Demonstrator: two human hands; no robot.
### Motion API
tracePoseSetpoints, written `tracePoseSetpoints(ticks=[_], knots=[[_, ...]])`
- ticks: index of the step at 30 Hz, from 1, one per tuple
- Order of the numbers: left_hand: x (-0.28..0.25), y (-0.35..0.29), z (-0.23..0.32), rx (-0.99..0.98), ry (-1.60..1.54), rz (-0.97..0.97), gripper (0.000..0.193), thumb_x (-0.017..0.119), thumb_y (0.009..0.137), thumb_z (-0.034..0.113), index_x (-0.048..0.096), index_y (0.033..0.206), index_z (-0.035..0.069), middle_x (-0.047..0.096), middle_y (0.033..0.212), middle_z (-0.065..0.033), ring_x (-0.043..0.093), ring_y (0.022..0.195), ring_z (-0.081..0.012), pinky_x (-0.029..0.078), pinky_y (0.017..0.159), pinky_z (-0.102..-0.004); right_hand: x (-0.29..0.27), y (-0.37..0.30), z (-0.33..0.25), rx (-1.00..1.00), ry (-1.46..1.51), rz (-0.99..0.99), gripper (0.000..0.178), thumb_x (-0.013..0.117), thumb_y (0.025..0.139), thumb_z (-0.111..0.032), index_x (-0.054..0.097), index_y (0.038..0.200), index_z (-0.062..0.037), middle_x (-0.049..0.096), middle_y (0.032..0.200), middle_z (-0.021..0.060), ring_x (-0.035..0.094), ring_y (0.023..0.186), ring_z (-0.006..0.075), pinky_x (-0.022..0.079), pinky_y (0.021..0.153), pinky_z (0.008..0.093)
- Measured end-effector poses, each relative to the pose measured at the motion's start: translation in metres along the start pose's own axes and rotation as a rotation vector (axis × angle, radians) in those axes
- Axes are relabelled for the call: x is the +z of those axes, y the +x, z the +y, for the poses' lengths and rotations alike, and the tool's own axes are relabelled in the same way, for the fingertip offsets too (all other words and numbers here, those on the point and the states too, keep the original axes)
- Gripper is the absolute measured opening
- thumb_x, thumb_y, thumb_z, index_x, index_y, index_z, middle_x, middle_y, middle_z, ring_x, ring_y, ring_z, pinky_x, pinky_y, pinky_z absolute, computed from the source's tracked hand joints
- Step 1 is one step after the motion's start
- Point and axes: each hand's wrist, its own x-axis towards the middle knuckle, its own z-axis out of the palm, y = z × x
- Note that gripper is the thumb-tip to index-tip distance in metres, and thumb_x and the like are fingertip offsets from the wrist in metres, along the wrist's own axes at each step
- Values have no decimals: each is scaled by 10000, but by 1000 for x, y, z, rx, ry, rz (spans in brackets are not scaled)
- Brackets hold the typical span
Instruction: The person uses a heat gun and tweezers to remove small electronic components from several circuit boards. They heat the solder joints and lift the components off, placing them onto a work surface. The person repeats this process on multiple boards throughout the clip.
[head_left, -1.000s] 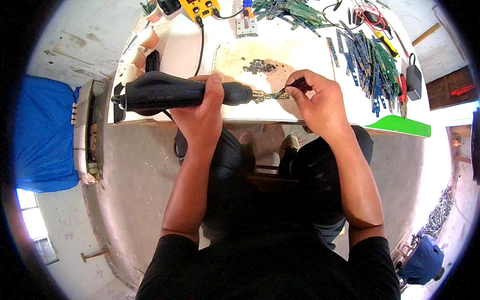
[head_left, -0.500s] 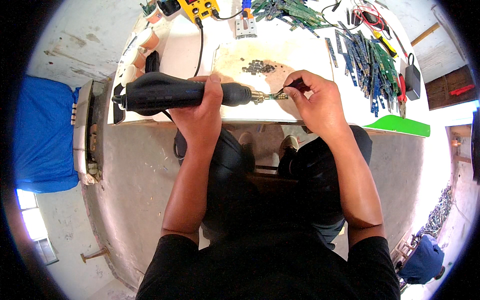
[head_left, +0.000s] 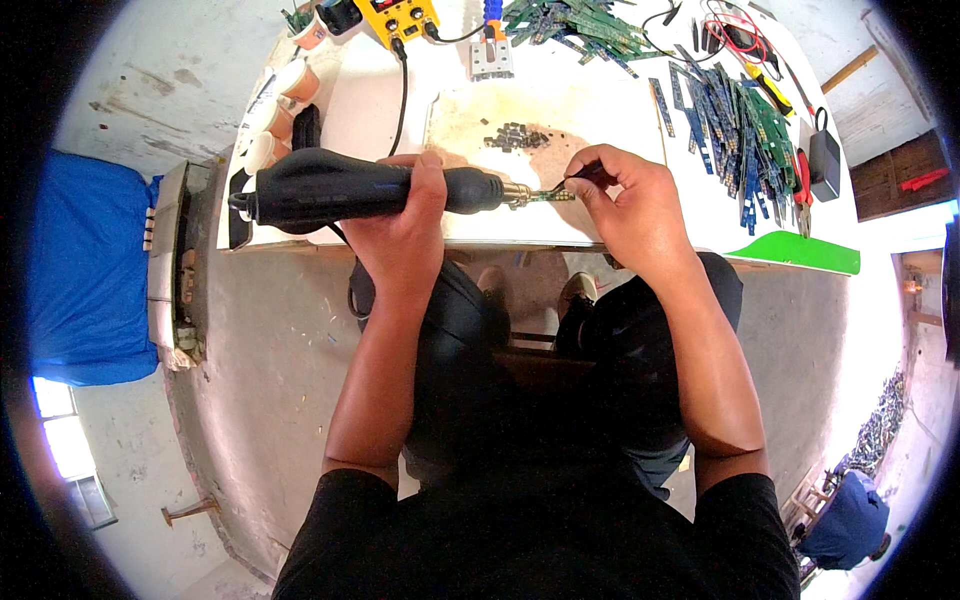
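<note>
My left hand is wrapped round a black hot air gun, held level with its metal nozzle pointing right. Just past the nozzle lies a small green circuit board strip near the table's front edge. In a pinch, my right hand holds dark tweezers, their tips over the strip beside the nozzle. Whether the tips touch a part on it is too small to tell. Beyond the strip, a cluster of small black chips rests on a browned, heat-stained board.
A yellow soldering station stands at the back, its black cable running toward me. Piles of circuit board strips lie at the back and right. Red-handled pliers and a black box sit far right; cups line the left.
Both hands keep nearly the same places. The rear of the hot air gun has dipped very slightly, and the tweezers stay at the strip.
</note>
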Motion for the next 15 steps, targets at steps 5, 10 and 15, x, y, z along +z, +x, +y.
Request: tracePoseSetpoints(ticks=[5, 10, 15], knots=[[-2, 0, -1, -6, 7, -16, 142, 741, 918, 97, 718, 898, -42, 679, 805, -35, 623, 707, -97, 513, 685, -223, 0, 0, -1, 14, -59, 6, 83, 728, 896, 11, 700, 972, -5, 722, 811, 73, 676, 757, 104, 526, 722, 268], [-1, 0, -1, 0, 11, -3, 138, 736, 923, 92, 719, 895, -42, 686, 810, -43, 634, 715, -101, 518, 687, -228, -1, 0, 0, 23, 0, -9, 134, 737, 873, -24, 697, 1001, -32, 723, 860, 175, 709, 743, 271, 537, 691, 352], [-3, 2, -6, 54, 51, -8, 167, 690, 950, 131, 704, 945, -36, 718, 847, -83, 642, 672, -111, 521, 595, -232, 1, 0, 1, 23, 14, -15, 129, 726, 877, -14, 701, 1002, -33, 728, 867, 174, 715, 755, 269, 541, 700, 350]])
